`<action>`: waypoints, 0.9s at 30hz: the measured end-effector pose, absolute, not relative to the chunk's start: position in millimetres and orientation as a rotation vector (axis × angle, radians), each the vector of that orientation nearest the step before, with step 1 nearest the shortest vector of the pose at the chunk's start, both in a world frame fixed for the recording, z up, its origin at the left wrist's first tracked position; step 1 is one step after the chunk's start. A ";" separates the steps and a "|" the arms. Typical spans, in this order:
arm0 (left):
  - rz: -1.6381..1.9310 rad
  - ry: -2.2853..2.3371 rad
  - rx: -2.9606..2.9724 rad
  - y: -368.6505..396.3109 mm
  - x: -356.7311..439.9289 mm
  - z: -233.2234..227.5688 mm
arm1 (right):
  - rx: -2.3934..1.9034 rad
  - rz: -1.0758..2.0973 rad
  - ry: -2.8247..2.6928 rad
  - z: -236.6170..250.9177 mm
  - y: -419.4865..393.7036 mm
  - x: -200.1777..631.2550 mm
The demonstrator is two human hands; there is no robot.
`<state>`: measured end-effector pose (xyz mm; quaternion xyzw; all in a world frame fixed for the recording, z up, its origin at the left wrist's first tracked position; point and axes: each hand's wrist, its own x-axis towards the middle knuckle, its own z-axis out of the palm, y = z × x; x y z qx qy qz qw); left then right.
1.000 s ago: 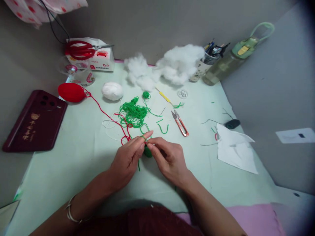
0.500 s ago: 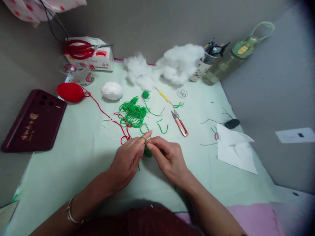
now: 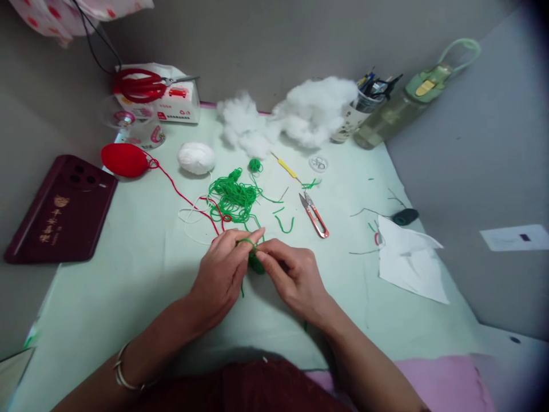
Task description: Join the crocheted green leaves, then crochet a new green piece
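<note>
Both forearms bare, no sleeves visible. Left wrist, lower left of frame: thin silver-coloured bangle, apparently two loops. Left hand and right hand, frame centre: no rings or gloves discernible. Bottom centre: dark maroon garment on the torso.

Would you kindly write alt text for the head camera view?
Two bare hands, the left hand and right hand, meet over a pale green table, pinching green yarn. Behind lie a green yarn tangle, thread snips and white stuffing.
</note>
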<state>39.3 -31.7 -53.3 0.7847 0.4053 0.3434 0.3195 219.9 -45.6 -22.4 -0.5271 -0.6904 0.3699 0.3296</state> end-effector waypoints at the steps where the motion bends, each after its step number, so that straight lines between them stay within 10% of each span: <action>1: 0.899 1.067 2.058 -31.8 38.8 -53.7 | -1.392 0.969 -1.797 -22.5 -45.4 219.8; 27: 0.811 1.084 2.195 -25.6 33.8 -61.3 | -1.453 1.159 -1.666 -28.1 -39.1 221.5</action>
